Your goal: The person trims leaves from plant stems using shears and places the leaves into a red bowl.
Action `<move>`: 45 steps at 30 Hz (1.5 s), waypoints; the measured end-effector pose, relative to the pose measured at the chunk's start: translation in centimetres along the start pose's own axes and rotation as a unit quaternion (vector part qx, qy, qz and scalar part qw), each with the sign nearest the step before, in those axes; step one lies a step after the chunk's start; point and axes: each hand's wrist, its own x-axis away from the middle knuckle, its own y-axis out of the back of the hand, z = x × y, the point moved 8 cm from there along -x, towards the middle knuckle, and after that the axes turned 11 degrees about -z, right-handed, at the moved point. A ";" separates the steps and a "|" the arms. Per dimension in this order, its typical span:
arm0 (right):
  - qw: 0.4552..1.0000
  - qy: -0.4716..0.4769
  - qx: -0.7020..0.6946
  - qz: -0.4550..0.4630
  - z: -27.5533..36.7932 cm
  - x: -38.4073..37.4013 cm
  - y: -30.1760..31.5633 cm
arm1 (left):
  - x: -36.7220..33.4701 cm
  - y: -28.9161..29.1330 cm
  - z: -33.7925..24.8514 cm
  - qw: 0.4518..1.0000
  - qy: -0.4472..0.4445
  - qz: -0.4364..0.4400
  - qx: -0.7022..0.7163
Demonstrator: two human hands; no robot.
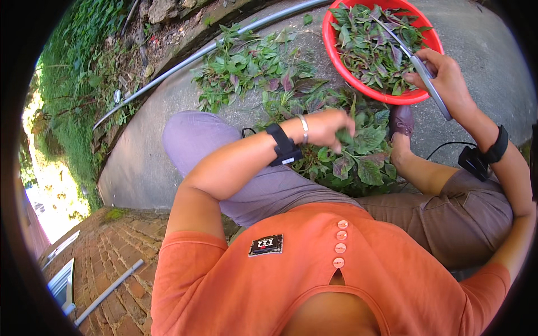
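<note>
My left hand [324,129] is over a heap of leafy amaranth greens [364,143] on the ground between my legs. Its fingers are curled in a pinch around a green leaf, and the fingertips are slightly blurred. A knife [421,73] with a long narrow blade and a grey handle rests in my right hand [445,81], which is closed around it. The blade points up and left over a red plastic basin [332,56]. Loose green and purple amaranth leaves [372,47] fill the basin.
More greens [246,67] lie spread on the concrete ground [145,145] to the far left. A grey pipe [162,75] runs along the ground's edge, beside rocks and plants. My shoe [402,120] stands just below the basin. A brick wall [120,238] is at the lower left.
</note>
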 end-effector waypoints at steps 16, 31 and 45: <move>0.985 0.144 -0.008 0.093 5.8 -1.0 -5.8 | 6.3 5.1 11.2 0.878 0.360 -0.021 -0.316; 0.955 0.292 0.032 0.037 8.4 -1.9 -5.4 | 9.0 14.9 17.1 0.813 0.394 -0.429 -0.007; 0.964 0.243 0.037 0.097 8.0 -2.9 -6.9 | 4.5 2.6 13.4 0.976 0.177 -0.059 -0.112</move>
